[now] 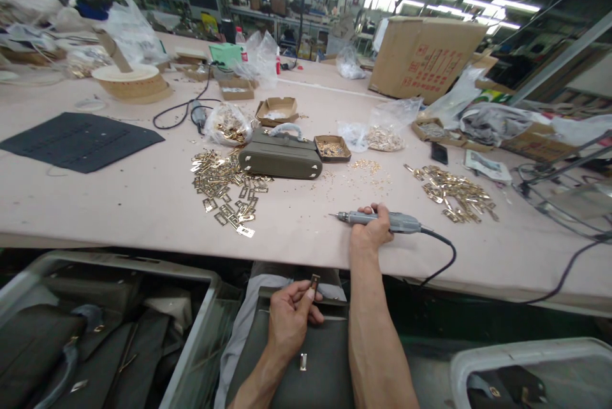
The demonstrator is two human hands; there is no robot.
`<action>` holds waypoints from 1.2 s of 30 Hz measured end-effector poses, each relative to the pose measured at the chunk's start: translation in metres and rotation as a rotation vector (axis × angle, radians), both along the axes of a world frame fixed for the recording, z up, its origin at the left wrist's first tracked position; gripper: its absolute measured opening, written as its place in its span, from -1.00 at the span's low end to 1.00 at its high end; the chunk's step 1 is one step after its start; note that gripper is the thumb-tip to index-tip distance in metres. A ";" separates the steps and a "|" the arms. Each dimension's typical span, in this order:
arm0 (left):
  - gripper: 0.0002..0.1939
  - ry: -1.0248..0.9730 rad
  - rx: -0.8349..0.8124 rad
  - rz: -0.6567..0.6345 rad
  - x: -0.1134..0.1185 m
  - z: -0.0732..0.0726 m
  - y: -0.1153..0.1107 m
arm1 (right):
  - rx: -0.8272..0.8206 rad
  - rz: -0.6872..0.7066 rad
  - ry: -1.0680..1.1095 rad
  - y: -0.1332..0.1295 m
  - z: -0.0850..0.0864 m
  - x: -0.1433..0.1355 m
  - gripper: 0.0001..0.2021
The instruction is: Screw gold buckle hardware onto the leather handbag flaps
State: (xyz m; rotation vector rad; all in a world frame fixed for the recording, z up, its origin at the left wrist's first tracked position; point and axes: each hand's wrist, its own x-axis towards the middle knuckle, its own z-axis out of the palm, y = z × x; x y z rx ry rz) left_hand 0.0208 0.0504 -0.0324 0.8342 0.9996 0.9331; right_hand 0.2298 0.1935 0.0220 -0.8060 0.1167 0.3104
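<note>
So here's where I'm at: my left hand [291, 313] has a small metal piece [314, 281] pinched between thumb and fingers, held up just above the olive-grey bag piece [329, 358] on my lap. Can't make out which face of it is toward me, tbh. There's a shiny metal plate [303, 362] sitting on the bag piece too, a bit below my fingers.

My right hand [375, 225] is wrapped around the electric screwdriver [404, 222] over at the table [157, 205], bit pointing left and well apart from the lap work. Can't tell if it's running.

I'd call this the line-up-the-hardware step, with nothing being driven in at the moment. Next move, imo, calls for a steady left pinch to get the piece square on the bag piece, and a light right grip so the bit comes in straight. A slip could scratch the material.

Within reach: loose rectangular frames [217, 183] on the left, tiny bits [366, 165] scattered ahead, and a pile of metal plates [456, 192] on the right.
</note>
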 end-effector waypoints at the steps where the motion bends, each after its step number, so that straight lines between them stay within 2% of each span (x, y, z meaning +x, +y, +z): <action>1: -0.53 0.000 -0.003 0.001 0.000 0.001 0.000 | 0.001 0.002 -0.002 0.000 0.000 0.000 -0.79; 20: -0.56 0.010 0.007 0.000 -0.001 0.001 -0.001 | 0.012 -0.007 0.000 0.000 -0.002 0.002 -0.79; 29: -0.51 0.004 -0.024 0.032 0.002 0.002 0.000 | 0.024 -0.005 0.012 0.000 0.000 0.000 -0.80; 36: -0.50 -0.004 -0.035 0.023 0.003 0.002 0.003 | 0.054 0.054 0.070 -0.007 0.013 0.003 -0.83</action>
